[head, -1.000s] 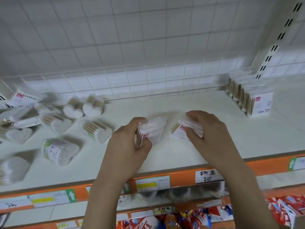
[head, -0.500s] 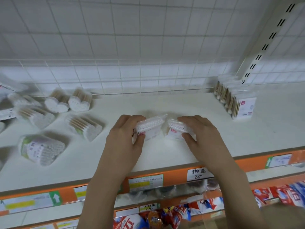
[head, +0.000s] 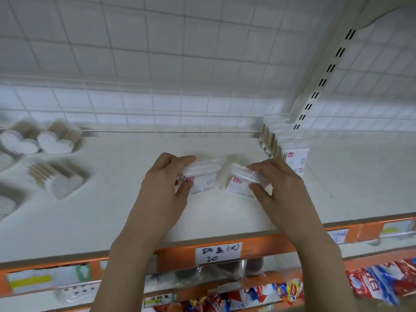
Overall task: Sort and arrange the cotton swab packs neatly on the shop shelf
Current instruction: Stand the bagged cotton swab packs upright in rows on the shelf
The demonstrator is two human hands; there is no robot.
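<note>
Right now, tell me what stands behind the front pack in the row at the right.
Behind the front pack stand more upright packs, wooden sticks showing at their sides, running back to the upright post. Their fronts are covered.

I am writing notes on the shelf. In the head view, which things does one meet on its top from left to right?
Heart-shaped swab packs → left hand with its pack → right hand with its pack → upright row of packs.

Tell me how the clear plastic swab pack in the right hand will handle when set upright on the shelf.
The clear plastic swab pack looks light: the right hand lifts it in a fingertip grip. Its thin film probably slips and crinkles. Being narrow, it may tip unless leaned against the upright row of matching packs.
</note>
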